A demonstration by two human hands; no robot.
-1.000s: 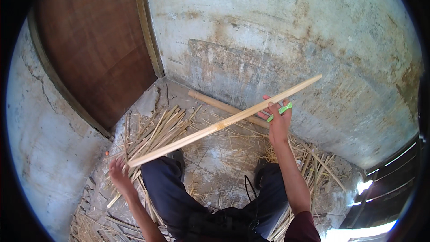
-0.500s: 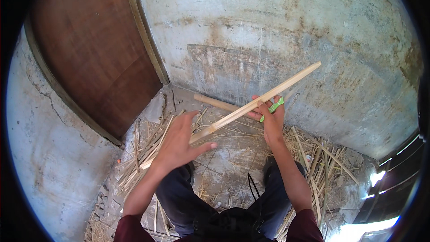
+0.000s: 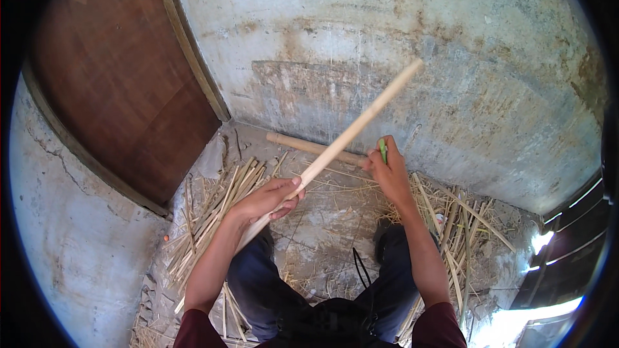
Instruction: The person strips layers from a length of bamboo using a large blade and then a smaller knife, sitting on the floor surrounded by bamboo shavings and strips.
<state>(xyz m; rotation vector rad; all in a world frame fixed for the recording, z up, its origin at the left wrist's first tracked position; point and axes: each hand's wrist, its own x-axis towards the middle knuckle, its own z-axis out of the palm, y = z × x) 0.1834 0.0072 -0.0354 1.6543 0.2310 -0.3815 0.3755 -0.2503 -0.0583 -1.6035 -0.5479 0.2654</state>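
Left hand (image 3: 269,197): my fingers are wrapped around the long stick (image 3: 348,136).
Right hand (image 3: 387,171): closed on a small green tool (image 3: 383,150).
Stick: slants from lower left up toward the upper right.
Floor (image 3: 322,219): concrete littered with split strips (image 3: 213,212).
Room: stained wall (image 3: 400,45), brown door (image 3: 116,84).

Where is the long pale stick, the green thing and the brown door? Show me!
long pale stick (image 3: 361,125), head view, middle of its shaft
green thing (image 3: 383,149), head view, tip above the right hand (image 3: 387,174)
brown door (image 3: 122,84), head view, middle panel

We counted one long pale stick (image 3: 351,135), one short round log (image 3: 308,147), one green-handled tool (image 3: 383,150), and two hands; floor strips uncountable.
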